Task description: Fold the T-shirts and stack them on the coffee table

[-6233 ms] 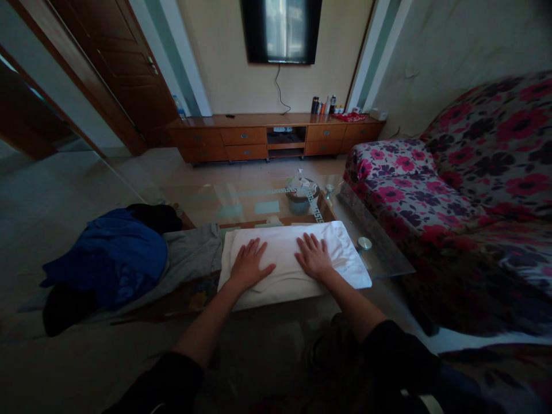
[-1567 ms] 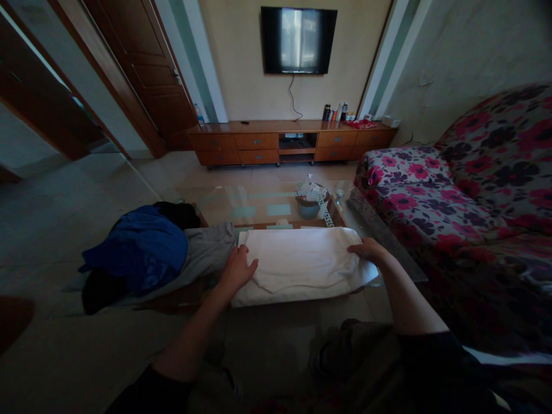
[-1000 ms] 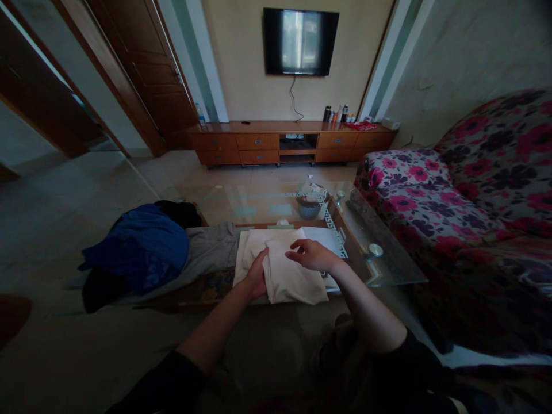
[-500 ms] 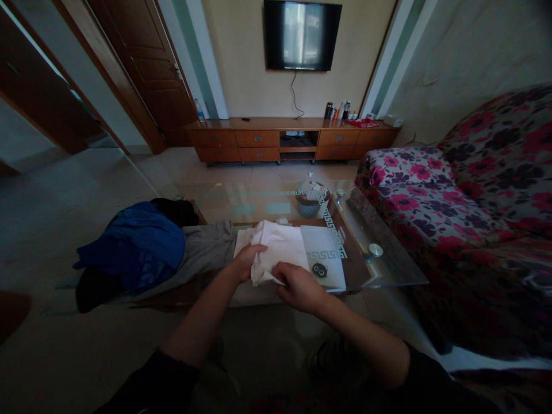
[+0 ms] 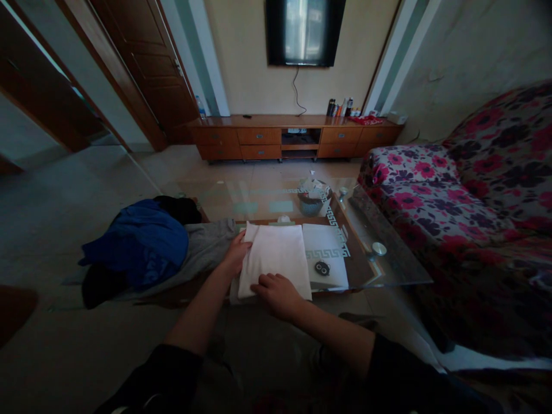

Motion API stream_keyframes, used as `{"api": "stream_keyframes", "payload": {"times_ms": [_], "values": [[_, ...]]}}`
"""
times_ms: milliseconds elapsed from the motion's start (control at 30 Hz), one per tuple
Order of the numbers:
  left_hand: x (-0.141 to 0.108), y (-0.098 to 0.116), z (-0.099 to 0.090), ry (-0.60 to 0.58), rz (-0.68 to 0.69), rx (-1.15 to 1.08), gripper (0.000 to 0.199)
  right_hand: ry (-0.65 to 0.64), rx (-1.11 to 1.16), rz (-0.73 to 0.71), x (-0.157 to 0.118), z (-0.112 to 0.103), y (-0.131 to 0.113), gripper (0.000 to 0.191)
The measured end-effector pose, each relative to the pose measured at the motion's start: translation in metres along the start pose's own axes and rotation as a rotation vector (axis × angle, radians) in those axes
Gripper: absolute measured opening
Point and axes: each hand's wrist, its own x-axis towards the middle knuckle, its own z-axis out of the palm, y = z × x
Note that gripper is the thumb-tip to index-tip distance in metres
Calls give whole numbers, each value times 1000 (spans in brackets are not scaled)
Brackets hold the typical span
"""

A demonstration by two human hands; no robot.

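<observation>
both hands flat on folded white cloth, glass table.

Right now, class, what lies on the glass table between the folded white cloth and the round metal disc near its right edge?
In the head view, a small dark round object lies between the folded white cloth and the metal disc, on a white patterned panel.

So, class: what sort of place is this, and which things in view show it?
Most likely a home living room. A TV hangs on the wall above a long wooden cabinet, a floral sofa stands on the right, and the hands fold a white cloth on a glass coffee table.
</observation>
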Motion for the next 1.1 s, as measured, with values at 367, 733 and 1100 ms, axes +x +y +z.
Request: {"api": "stream_keyframes", "payload": {"times_ms": [367, 733, 1100], "values": [[13, -13, -18, 243, -52, 332, 50, -31, 24, 15, 2, 16, 8, 22], [12, 1, -18, 217, 247, 735, 35, -23, 94, 28, -1, 8, 8, 24], [50, 5, -1, -4, -39, 408, 5, -16, 92, 29, -3, 16, 9, 25]]}}
